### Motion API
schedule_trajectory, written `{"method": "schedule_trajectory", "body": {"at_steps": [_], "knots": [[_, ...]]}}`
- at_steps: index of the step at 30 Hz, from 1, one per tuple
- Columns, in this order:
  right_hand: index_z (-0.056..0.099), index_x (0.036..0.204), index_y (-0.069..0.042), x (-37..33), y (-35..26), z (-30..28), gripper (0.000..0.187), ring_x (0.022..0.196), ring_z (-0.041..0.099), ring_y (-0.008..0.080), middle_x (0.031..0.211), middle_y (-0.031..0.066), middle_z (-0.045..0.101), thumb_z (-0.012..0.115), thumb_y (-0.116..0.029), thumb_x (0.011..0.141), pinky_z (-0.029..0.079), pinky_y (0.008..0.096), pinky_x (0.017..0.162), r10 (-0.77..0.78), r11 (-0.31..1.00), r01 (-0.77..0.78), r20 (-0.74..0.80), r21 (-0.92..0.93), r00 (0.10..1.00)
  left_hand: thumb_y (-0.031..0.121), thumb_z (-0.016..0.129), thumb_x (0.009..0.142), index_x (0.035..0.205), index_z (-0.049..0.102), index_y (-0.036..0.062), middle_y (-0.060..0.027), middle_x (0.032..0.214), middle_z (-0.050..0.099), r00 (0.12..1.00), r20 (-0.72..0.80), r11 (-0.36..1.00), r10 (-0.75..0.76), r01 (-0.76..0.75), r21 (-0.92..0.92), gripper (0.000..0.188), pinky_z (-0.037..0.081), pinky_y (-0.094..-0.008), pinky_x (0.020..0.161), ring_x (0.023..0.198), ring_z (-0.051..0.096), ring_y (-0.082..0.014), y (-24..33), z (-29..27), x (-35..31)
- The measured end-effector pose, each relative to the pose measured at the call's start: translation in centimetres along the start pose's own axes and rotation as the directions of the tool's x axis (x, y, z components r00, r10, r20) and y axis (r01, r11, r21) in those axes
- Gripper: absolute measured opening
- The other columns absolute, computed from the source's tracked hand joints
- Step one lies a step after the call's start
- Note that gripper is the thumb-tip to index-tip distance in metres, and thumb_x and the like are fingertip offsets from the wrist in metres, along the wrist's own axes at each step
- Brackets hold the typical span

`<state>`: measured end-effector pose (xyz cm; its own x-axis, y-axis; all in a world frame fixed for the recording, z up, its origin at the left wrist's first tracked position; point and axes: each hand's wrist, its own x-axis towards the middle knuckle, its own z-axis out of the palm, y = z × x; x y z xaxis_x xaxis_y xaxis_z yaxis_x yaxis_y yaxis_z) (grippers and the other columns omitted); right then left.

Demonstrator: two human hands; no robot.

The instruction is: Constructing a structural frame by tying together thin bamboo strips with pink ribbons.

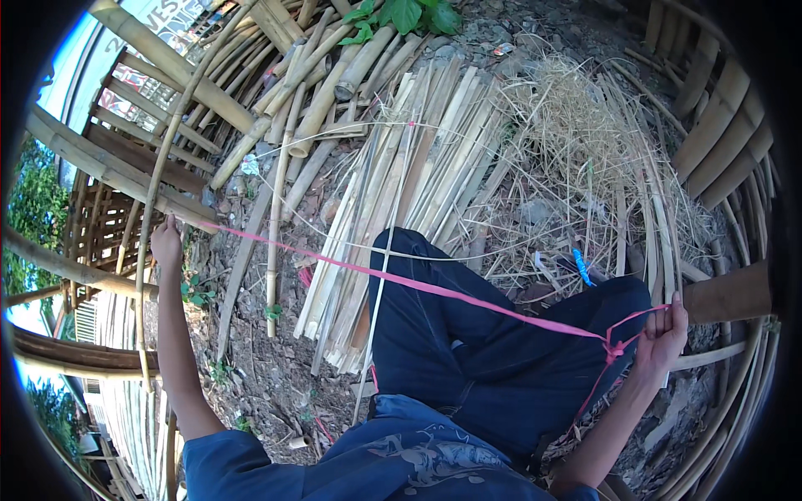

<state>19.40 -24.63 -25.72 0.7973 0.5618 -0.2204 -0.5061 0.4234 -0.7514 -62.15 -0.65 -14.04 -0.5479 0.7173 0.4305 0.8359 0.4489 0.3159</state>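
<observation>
A pink plastic strip stretches taut across my lap from one hand to the other. My left hand, raised at the far left beside a bamboo pole, is closed in a pinch at the strip's left end. At the right, my right hand is closed on the other end, where the strip forms a loop and a knot. A loose tail of it hangs below the knot. Beyond my bent legs lies a pile of split bamboo slats. Thin bamboo splints cross over the pile and my leg.
Dry shavings heap up right of the slats. Cut bamboo poles are stacked at the far left. A bamboo frame stands at the left, and thick bamboo pieces at the right. A blue object lies near my knee.
</observation>
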Motion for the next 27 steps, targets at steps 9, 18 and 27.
{"method": "schedule_trajectory", "body": {"at_steps": [9, 18, 27], "knots": [[0.057, 0.079, -0.009, 1.4, -4.5, -2.9, 0.013, 0.041, 0.019, 0.0020, 0.052, -0.0091, 0.028, 0.061, -0.007, 0.091, 0.014, 0.0236, 0.039, -0.227, 0.962, 0.211, -0.081, -0.171, 0.970, 0.051, 0.052, 0.092, 0.071, 0.064, -0.0003, -0.0135, 0.061, 0.057, 0.991, 0.111, 0.994, 0.074, -0.082, 0.069, 0.057, 0.041, -0.0406, 0.060, 0.060, 0.057, -0.0261, -8.6, 2.1, -0.1], [0.050, 0.073, -0.010, 2.1, -2.5, -2.9, 0.020, 0.039, 0.023, 0.0021, 0.054, -0.0073, 0.035, 0.060, -0.003, 0.089, 0.016, 0.0227, 0.036, -0.254, 0.935, 0.207, -0.136, -0.289, 0.958, 0.040, 0.062, 0.086, 0.069, 0.066, 0.0012, -0.0094, 0.060, 0.059, 0.949, 0.310, 0.985, 0.065, -0.110, 0.130, 0.043, 0.041, -0.0368, 0.060, 0.060, 0.057, -0.0212, -10.7, 7.7, -3.9], [0.037, 0.064, -0.017, 0.5, 0.4, -3.4, 0.039, 0.042, 0.025, 0.0009, 0.054, -0.0073, 0.036, 0.064, -0.006, 0.089, 0.017, 0.0216, 0.039, -0.266, 0.921, 0.204, -0.152, -0.333, 0.952, 0.039, 0.060, 0.091, 0.124, 0.057, 0.0063, -0.0095, 0.095, 0.062, 0.877, 0.357, 0.860, -0.321, 0.428, -0.278, 0.047, 0.049, -0.0370, 0.078, 0.085, 0.060, -0.0212, -22.2, 12.6, -8.0]]}}
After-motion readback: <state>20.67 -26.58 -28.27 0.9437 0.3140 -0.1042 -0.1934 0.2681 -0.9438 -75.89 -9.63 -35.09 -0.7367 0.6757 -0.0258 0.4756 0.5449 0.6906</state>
